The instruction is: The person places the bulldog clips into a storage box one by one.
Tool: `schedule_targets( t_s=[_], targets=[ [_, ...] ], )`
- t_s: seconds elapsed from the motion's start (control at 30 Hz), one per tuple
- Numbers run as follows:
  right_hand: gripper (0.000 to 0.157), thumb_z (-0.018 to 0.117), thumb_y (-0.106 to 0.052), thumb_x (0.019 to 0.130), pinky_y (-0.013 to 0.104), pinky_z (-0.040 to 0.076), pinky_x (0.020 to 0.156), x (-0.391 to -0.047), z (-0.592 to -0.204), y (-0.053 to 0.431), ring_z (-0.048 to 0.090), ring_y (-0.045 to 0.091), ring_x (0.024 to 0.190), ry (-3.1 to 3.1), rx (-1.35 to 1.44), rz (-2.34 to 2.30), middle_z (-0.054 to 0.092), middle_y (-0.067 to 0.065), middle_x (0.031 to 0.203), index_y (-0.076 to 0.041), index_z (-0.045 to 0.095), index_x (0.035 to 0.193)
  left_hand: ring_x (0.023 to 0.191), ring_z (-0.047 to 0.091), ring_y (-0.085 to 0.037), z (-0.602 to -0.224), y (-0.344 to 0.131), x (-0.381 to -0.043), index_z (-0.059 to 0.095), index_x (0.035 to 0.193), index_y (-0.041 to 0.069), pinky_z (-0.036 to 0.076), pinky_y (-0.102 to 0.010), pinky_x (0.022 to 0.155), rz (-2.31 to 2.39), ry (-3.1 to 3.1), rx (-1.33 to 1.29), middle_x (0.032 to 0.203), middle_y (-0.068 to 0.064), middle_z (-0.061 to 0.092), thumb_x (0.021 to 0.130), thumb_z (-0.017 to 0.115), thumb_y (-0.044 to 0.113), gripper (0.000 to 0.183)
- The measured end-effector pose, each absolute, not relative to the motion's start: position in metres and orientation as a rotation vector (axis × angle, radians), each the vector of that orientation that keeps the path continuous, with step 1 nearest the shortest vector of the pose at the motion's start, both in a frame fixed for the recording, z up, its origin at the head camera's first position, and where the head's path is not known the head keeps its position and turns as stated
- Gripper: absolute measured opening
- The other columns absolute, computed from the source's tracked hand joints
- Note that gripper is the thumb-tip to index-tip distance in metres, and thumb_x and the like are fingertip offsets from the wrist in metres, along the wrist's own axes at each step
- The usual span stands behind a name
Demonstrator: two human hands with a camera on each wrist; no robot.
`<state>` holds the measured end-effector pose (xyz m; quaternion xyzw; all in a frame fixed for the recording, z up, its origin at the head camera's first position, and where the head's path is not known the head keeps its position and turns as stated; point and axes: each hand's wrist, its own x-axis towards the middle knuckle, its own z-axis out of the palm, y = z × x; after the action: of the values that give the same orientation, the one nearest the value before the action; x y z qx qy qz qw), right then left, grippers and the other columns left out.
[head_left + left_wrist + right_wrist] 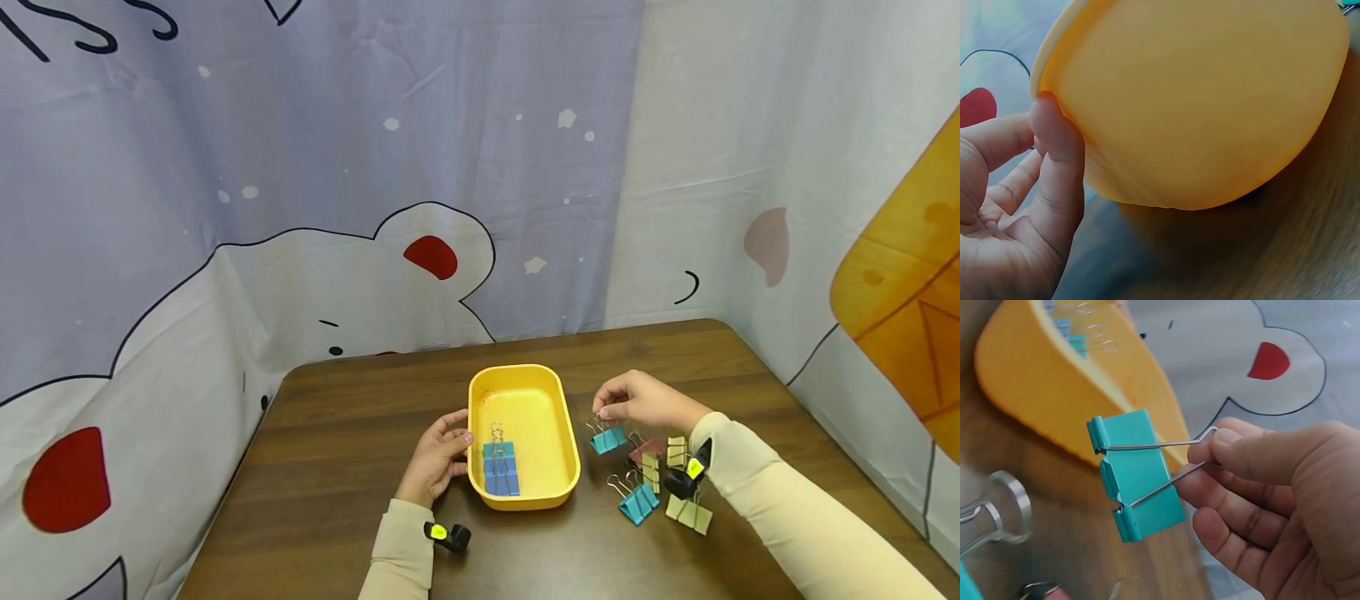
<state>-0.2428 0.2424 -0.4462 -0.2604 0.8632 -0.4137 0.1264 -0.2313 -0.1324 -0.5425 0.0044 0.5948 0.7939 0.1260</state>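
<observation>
My left hand (441,457) grips the left side of a yellow tray (542,421), its thumb up at the rim in the left wrist view. Inside the tray, at its near left, blue binder clips (501,479) and a teal one (497,449) lie in a row with their wire handles pointing away. Right of the tray, my right hand (643,402) pinches a teal binder clip (1141,478) by its wire handles. The clip's body hangs from the fingertips, over the table's right part beside the loose clips.
Loose binder clips lie below the right hand: another teal clip (639,504), a red one (648,451) and several pale yellow ones (690,514). The brown wooden table (352,433) ends at a printed curtain (337,292) behind and at the sides.
</observation>
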Motion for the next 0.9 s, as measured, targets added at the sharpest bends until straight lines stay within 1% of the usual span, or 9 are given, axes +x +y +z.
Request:
schedule_targets(
  t_s=[0.17, 0.37, 0.47, 0.57, 0.73, 0.9],
  targets=[
    [0.008, 0.068, -0.006, 0.095, 0.036, 0.061, 0.072, -0.251, -0.432, 0.236, 0.070, 0.021, 0.077, 2.546, -0.745, -1.262, 0.072, 0.011, 0.087, 0.002, 0.071, 0.097, 0.064, 0.057, -0.010, -0.545, -0.125, -0.230, 0.046, 0.145, 0.003, 0.055, -0.023, 0.047, 2.319, 1.727, 0.007, 0.092, -0.003, 0.061, 0.097, 0.061, -0.003, 0.051],
    [0.008, 0.068, -0.004, 0.095, 0.036, 0.061, 0.072, -0.261, -0.421, 0.216, 0.071, 0.022, 0.078, 2.603, -0.680, -1.294, 0.074, 0.011, 0.087, 0.002, 0.072, 0.098, 0.064, 0.060, -0.010, -0.548, -0.116, -0.228, 0.045, 0.146, 0.003, 0.056, -0.025, 0.049, 2.349, 1.652, 0.002, 0.090, -0.003, 0.061, 0.097, 0.060, -0.003, 0.051],
    [0.008, 0.069, -0.004, 0.095, 0.039, 0.061, 0.073, -0.264, -0.419, 0.202, 0.070, 0.023, 0.078, 2.633, -0.647, -1.303, 0.074, 0.012, 0.088, 0.001, 0.073, 0.098, 0.065, 0.061, -0.010, -0.551, -0.113, -0.227, 0.044, 0.146, 0.003, 0.057, -0.025, 0.049, 2.359, 1.615, 0.013, 0.090, -0.003, 0.062, 0.098, 0.059, -0.004, 0.050],
    [0.007, 0.070, -0.006, 0.094, 0.040, 0.061, 0.073, -0.268, -0.420, 0.188, 0.069, 0.021, 0.078, 2.679, -0.637, -1.294, 0.074, 0.009, 0.086, -0.001, 0.074, 0.098, 0.064, 0.061, -0.009, -0.552, -0.110, -0.226, 0.044, 0.146, 0.003, 0.057, -0.025, 0.049, 2.375, 1.586, 0.023, 0.090, -0.003, 0.062, 0.099, 0.058, -0.004, 0.050],
    [0.007, 0.070, -0.007, 0.094, 0.034, 0.057, 0.069, -0.277, -0.429, 0.168, 0.066, 0.020, 0.075, 2.723, -0.616, -1.302, 0.072, 0.004, 0.081, -0.002, 0.075, 0.098, 0.063, 0.060, -0.008, -0.553, -0.106, -0.225, 0.044, 0.146, 0.003, 0.056, -0.024, 0.048, 2.394, 1.549, 0.031, 0.089, -0.001, 0.062, 0.099, 0.057, -0.004, 0.050],
    [0.011, 0.069, -0.007, 0.095, 0.038, 0.058, 0.071, -0.283, -0.442, 0.150, 0.068, 0.023, 0.076, 2.696, -0.556, -1.337, 0.073, 0.007, 0.082, 0.001, 0.075, 0.101, 0.062, 0.060, -0.008, -0.553, -0.102, -0.223, 0.043, 0.147, 0.003, 0.056, -0.024, 0.047, 2.393, 1.527, 0.023, 0.088, 0.001, 0.062, 0.098, 0.058, -0.004, 0.052]
  ],
)
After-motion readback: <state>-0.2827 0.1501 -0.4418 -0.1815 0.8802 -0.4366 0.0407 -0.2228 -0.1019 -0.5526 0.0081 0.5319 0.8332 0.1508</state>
